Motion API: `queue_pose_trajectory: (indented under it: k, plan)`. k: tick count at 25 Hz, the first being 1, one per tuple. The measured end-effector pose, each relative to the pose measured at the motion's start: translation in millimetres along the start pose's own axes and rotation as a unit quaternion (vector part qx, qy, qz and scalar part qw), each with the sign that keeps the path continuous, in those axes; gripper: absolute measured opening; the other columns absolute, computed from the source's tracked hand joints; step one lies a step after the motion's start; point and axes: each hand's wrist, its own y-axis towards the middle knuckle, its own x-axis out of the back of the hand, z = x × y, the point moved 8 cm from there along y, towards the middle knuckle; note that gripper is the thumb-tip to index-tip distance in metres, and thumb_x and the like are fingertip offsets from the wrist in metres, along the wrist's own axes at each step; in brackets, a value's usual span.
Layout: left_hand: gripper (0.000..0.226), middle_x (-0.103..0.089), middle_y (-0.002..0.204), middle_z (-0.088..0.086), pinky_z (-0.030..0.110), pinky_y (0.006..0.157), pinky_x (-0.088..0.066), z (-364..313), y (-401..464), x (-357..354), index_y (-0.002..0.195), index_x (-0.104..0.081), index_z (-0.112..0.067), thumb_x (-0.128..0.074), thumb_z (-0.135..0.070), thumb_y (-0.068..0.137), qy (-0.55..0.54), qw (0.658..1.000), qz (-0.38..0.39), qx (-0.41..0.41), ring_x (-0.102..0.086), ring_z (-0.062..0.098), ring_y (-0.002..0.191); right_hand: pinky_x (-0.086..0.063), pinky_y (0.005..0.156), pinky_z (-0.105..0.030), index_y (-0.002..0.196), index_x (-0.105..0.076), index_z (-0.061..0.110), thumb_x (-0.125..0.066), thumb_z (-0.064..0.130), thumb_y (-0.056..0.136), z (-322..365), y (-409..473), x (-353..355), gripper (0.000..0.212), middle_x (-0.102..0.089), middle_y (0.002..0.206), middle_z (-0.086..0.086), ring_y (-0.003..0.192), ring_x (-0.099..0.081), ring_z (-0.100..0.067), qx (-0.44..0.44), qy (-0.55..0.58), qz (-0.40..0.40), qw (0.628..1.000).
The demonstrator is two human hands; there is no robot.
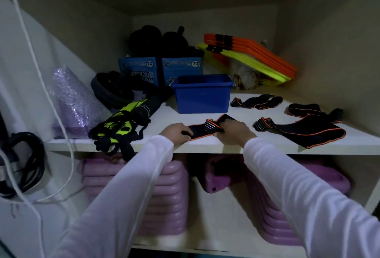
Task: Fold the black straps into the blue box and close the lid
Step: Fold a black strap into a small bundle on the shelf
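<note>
Fingertips of both hands hide under the strap [202, 131] they pinch; left hand [174, 134], right hand [232, 131]; it lies left-right along the shelf [205, 146] edge

Two blue cardboard boxes stand at the back of the shelf, both printed in white. Left cardboard box [137, 72]: "LUCKY STAR" in large letters across the front, first letter partly hidden, and a round badge reading "70" at its top right. Right cardboard box [182, 68]: small "LUCKY STAR" line along the top, same round "70" badge at the right; lower print hidden. No other readable text.
</note>
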Motion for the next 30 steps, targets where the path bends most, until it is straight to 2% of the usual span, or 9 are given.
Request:
queue_pose_trajectory:
  k: [3,5,7,11,15,18,22,26,30]
  plan:
    - [0.031,-0.055,0.125,0.012,0.022,0.095,-0.034,0,-1,0,0.119,-0.065,-0.015,-0.059,-0.018,0.088,-0.039,0.999,0.015,-0.021,-0.05,0.024,0.12,-0.044,0.067,-0.03,0.089,-0.06,0.015,-0.043,0.033,0.088,4,-2,12,0.025,-0.064,0.095,-0.006,0.082,-0.059,-0.026,0.0,-0.034,-0.055,0.998]
    - [0.03,-0.055,0.125,0.012,0.018,0.091,-0.032,3,-1,0,0.116,-0.065,-0.013,-0.059,-0.016,0.087,-0.055,0.998,0.015,-0.019,-0.051,0.024,0.119,-0.048,0.071,-0.033,0.096,-0.061,0.011,-0.047,0.022,0.088,-5,0,21,0.019,-0.065,0.096,-0.009,0.09,-0.064,-0.03,-0.022,-0.012,-0.06,0.998]
    - [0.027,-0.056,0.124,0.012,0.018,0.089,-0.033,8,-1,2,0.114,-0.066,-0.009,-0.058,-0.012,0.088,-0.058,0.998,0.008,-0.01,-0.052,0.025,0.116,-0.05,0.079,-0.038,0.108,-0.06,0.002,-0.045,0.008,0.091,-37,7,38,0.024,-0.067,0.104,-0.017,0.098,-0.064,-0.034,-0.116,0.08,-0.089,0.986]
    - [0.026,-0.058,0.122,0.012,0.016,0.069,-0.036,23,0,10,0.108,-0.066,-0.006,-0.051,-0.003,0.087,-0.047,0.998,-0.023,0.025,-0.054,0.023,0.098,-0.045,0.062,-0.031,0.111,-0.061,-0.01,-0.055,0.001,0.088,-110,5,57,0.026,-0.067,0.093,-0.021,0.094,-0.062,-0.035,-0.269,0.222,-0.145,0.926]
    - [0.03,-0.062,0.121,0.009,0.019,0.081,-0.035,31,3,9,0.106,-0.066,-0.008,-0.045,0.001,0.087,-0.032,0.997,-0.043,0.056,-0.055,0.025,0.112,-0.045,0.091,-0.039,0.128,-0.048,-0.009,-0.045,0.001,0.092,-133,-11,60,0.037,-0.055,0.127,-0.027,0.118,-0.053,-0.039,-0.303,0.308,-0.179,0.884]
    - [0.03,-0.06,0.124,0.011,0.021,0.082,-0.035,29,0,7,0.111,-0.064,-0.007,-0.044,0.0,0.089,-0.03,0.996,-0.053,0.06,-0.055,0.027,0.105,-0.043,0.094,-0.042,0.132,-0.041,-0.005,-0.046,0.001,0.091,-114,-13,68,0.041,-0.047,0.132,-0.027,0.117,-0.051,-0.041,-0.224,0.223,-0.209,0.925]
    - [0.03,-0.056,0.127,0.012,0.027,0.091,-0.038,34,-2,1,0.115,-0.061,-0.007,-0.043,-0.002,0.092,-0.041,0.995,-0.067,0.063,-0.054,0.029,0.112,-0.043,0.099,-0.037,0.125,-0.056,0.011,-0.05,0.02,0.092,-65,-2,31,0.034,-0.054,0.132,-0.014,0.116,-0.056,-0.032,-0.042,0.137,-0.044,0.989]
    - [0.032,-0.055,0.127,0.013,0.024,0.079,-0.035,34,5,1,0.118,-0.058,-0.008,-0.042,-0.001,0.092,-0.019,0.997,-0.05,0.06,-0.047,0.021,0.089,-0.046,0.085,-0.037,0.096,-0.062,0.013,-0.036,0.036,0.093,-42,-7,-5,0.035,-0.065,0.105,-0.012,0.1,-0.06,-0.03,0.041,0.05,0.053,0.996]
    - [0.033,-0.058,0.126,0.011,0.027,0.086,-0.038,41,19,4,0.12,-0.058,-0.011,-0.042,-0.002,0.092,-0.004,0.997,-0.052,0.057,-0.053,0.028,0.108,-0.038,0.07,-0.029,0.07,-0.048,0.017,-0.031,0.035,0.098,-43,0,-4,0.037,-0.056,0.08,-0.006,0.077,-0.053,-0.024,0.037,0.056,0.027,0.997]
